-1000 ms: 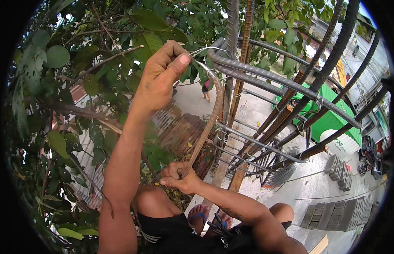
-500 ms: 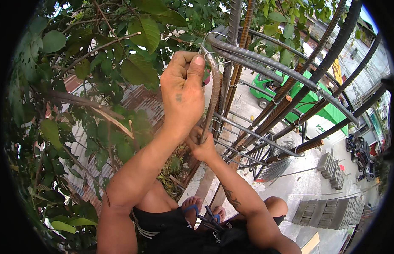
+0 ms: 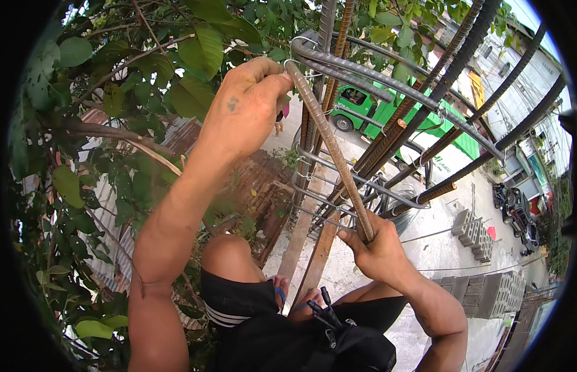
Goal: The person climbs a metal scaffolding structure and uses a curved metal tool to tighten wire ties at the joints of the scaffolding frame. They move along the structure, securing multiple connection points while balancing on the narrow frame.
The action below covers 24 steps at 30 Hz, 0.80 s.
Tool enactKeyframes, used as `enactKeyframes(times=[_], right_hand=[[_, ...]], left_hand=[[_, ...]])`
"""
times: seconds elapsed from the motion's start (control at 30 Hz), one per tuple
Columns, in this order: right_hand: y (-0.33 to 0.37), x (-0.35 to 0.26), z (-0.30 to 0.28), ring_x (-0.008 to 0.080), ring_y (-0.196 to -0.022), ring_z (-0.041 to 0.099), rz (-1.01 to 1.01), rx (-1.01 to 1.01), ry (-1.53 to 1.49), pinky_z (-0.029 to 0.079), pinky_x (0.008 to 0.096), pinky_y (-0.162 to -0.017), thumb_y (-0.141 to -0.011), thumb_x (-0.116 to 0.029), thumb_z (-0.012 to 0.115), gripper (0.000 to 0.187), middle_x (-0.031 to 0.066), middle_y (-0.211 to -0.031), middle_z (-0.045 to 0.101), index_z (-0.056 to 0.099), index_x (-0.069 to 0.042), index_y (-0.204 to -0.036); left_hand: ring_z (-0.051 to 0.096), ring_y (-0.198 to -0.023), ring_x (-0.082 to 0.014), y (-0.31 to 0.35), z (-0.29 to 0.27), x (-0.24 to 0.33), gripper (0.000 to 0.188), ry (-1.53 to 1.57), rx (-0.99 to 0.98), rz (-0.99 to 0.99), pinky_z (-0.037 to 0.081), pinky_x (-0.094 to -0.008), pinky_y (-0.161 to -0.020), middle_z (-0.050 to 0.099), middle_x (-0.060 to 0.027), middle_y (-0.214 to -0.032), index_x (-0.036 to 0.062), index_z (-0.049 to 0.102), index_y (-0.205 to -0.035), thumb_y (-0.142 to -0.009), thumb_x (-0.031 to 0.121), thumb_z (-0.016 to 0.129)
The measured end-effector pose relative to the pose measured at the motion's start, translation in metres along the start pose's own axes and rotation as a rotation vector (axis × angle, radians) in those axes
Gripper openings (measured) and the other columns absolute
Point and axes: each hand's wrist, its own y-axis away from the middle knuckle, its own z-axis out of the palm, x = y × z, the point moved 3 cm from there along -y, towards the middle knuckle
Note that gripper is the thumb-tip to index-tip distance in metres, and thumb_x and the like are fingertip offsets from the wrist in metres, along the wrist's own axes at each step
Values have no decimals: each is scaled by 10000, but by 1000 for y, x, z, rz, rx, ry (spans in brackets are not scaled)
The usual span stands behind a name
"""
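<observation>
My right hand (image 3: 381,251) is closed around the lower end of a brown ribbed steel bar (image 3: 329,139), which slants up to the left and bends at its top. Beside that bent tip, my left hand (image 3: 254,93) is closed, thumb and fingers pinching a thin tie wire (image 3: 287,62); its fingertips are partly hidden. The wire sits at the corner of a grey rebar stirrup (image 3: 363,70), which wraps the upright rebars (image 3: 465,59) of a column cage. More tie wire loops round the stirrup corner (image 3: 304,41).
Wooden planks (image 3: 316,260) run below by my feet. Leafy branches (image 3: 202,56) crowd the left side above rusty roofing (image 3: 257,186). Beyond the cage are a green vehicle (image 3: 363,105), hollow blocks (image 3: 487,294) and parked motorcycles (image 3: 518,214). Lower stirrups (image 3: 363,180) ring the cage.
My right hand has moved right and down, swinging the bar's lower end from near vertical to a slant. My left hand has shifted slightly left, still near the bar's top.
</observation>
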Motion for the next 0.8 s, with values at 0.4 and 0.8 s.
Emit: enactKeyframes(times=[0.4,0.8], right_hand=[[58,-100,-132,99,-646,468,262,-107,-329,339,202,-567,-705,-215,786,585,66,-732,532,397,-11,-1092],[24,-225,-146,328,-591,651,-1153,194,-34,579,331,-464,-935,-502,238,676,339,-888,580,331,80,-1266]], left_hand=[[240,-470,-41,-22,-14,11,534,20,-188,-212,168,-225,-432,280,72,-519,-3,582,-781,-876,521,534],[239,-406,-58,-36,-27,22,786,-130,-331,-409,181,-232,-402,308,40,-452,-14,597,-733,-851,716,332]])
